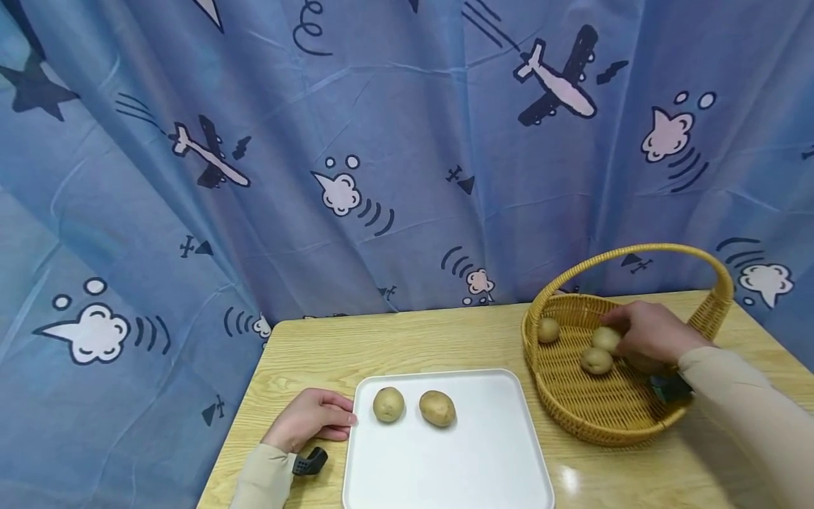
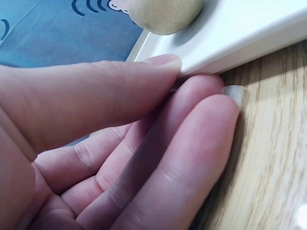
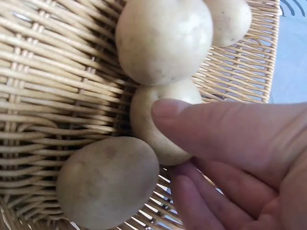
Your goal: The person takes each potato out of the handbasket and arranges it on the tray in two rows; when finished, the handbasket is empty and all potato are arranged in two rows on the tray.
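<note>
In the head view, my left hand (image 1: 316, 418) is at the left edge of a white tray (image 1: 448, 463). Its thumb lies at the rim and the fingertips meet the side below, pinching the edge. Two potatoes, a round one (image 1: 388, 405) and a longer one (image 1: 437, 408), sit toward the tray's far side. My right hand (image 1: 655, 331) reaches into a wicker basket (image 1: 572, 410), thumb and fingers around a potato (image 3: 146, 125). Touching that one is a bigger potato (image 3: 165, 40); a darker potato (image 3: 108, 182) lies on the other side, mostly covered by the hand in the head view.
Another potato (image 1: 549, 329) rests near the basket's left wall. The basket's tall arched handle (image 1: 636, 249) rises over the reaching arm. Tray and basket stand on a wooden table (image 1: 407, 343), with a blue patterned curtain (image 1: 407, 141) behind its far edge.
</note>
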The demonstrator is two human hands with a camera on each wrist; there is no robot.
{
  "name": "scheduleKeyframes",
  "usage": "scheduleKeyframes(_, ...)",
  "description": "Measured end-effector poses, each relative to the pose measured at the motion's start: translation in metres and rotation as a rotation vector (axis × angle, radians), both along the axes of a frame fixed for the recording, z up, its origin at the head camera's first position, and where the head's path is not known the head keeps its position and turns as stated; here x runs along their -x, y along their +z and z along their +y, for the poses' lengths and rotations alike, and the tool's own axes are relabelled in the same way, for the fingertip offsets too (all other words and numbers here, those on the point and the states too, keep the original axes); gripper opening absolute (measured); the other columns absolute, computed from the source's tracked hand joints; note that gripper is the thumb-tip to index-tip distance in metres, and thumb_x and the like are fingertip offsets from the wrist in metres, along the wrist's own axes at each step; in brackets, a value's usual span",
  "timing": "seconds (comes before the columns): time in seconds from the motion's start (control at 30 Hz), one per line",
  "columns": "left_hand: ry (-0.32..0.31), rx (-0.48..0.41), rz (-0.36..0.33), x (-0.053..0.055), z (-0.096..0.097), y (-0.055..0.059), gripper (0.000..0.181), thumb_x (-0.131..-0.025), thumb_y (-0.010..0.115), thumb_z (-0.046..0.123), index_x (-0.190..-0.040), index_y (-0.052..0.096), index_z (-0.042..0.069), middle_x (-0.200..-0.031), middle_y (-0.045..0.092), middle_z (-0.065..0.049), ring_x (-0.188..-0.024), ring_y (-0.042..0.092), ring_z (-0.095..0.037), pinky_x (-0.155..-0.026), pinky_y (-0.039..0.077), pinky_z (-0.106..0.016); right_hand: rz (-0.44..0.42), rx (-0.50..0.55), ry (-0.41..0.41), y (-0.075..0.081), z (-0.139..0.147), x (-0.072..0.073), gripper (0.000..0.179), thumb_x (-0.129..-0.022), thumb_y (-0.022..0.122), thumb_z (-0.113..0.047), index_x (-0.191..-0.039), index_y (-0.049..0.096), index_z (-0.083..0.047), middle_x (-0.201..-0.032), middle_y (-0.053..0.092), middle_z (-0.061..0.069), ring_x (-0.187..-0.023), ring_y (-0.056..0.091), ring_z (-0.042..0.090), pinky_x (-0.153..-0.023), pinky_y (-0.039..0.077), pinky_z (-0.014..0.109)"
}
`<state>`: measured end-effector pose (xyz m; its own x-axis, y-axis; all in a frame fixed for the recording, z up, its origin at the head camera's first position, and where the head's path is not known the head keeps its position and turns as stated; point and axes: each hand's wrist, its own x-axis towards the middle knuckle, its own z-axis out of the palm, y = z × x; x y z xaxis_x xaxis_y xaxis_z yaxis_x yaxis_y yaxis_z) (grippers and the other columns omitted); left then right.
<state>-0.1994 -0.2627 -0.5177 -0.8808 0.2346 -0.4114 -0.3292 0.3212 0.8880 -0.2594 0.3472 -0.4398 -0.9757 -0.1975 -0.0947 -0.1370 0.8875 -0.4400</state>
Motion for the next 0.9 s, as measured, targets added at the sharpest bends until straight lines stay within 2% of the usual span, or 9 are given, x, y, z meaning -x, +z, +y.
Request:
scheduleKeyframes(0.13,0.0,0.0,0.0,-0.001,0.001,0.001,0.033,-0.093,0.084,0.011,-0.12,0.074,-0.007,-0.098,0.079,-0.011,-0.08,0.077,-0.015,-0.078,0.071,-0.034,-0.006,-0.005,0.016,-0.002,0.0,0.004,0.057,-0.073,0.087,-0.01,-0.126,0.074,0.007,-0.12,0.074,0.031,-0.105,0.069,0.045,-0.084,0.059,0.044)
scheduleKeyframes(0.2,0.0,0.001,0.001,-0.001,0.001,0.002,0.033,-0.093,0.084,0.011,-0.12,0.074,-0.006,-0.098,0.078,-0.01,-0.08,0.077,-0.014,-0.078,0.071,-0.034,-0.015,-0.009,0.025,-0.003,0.0,0.007,0.06,-0.071,0.089,-0.009,-0.126,0.073,0.009,-0.119,0.074,0.032,-0.104,0.069,0.046,-0.085,0.06,0.05)
scheduleKeyframes(0.37,0.004,0.003,0.0,-0.002,0.001,0.003,0.033,-0.093,0.084,0.011,-0.119,0.074,-0.006,-0.098,0.078,-0.01,-0.08,0.077,-0.014,-0.078,0.071,-0.034,-0.046,-0.025,0.024,-0.005,-0.001,0.011,0.063,-0.073,0.092,-0.009,-0.128,0.071,0.012,-0.119,0.073,0.033,-0.105,0.068,0.052,-0.088,0.06,0.061)
scheduleKeyframes(0.5,0.002,0.007,0.002,-0.003,0.002,0.005,0.032,-0.093,0.084,0.01,-0.119,0.074,-0.006,-0.098,0.078,-0.01,-0.08,0.077,-0.014,-0.078,0.071,-0.033,-0.04,-0.024,0.023,-0.004,-0.002,0.011,0.06,-0.076,0.091,-0.011,-0.127,0.071,0.012,-0.118,0.074,0.033,-0.106,0.068,0.053,-0.089,0.06,0.062)
scheduleKeyframes(0.73,0.002,0.01,-0.001,-0.002,0.003,0.006,0.032,-0.094,0.083,0.011,-0.119,0.074,-0.006,-0.096,0.078,-0.01,-0.078,0.077,-0.014,-0.077,0.071,-0.033,0.029,-0.019,0.009,-0.003,0.0,0.007,0.054,-0.074,0.092,-0.015,-0.12,0.077,0.008,-0.115,0.077,0.028,-0.108,0.069,0.053,-0.093,0.059,0.066)
scheduleKeyframes(0.9,0.005,0.015,-0.002,-0.003,0.003,0.005,0.032,-0.094,0.083,0.012,-0.119,0.074,-0.006,-0.098,0.078,-0.011,-0.079,0.077,-0.014,-0.077,0.071,-0.033,0.008,-0.022,0.016,-0.003,0.0,0.01,0.054,-0.075,0.092,-0.013,-0.121,0.076,0.01,-0.113,0.078,0.027,-0.105,0.07,0.049,-0.092,0.06,0.063)
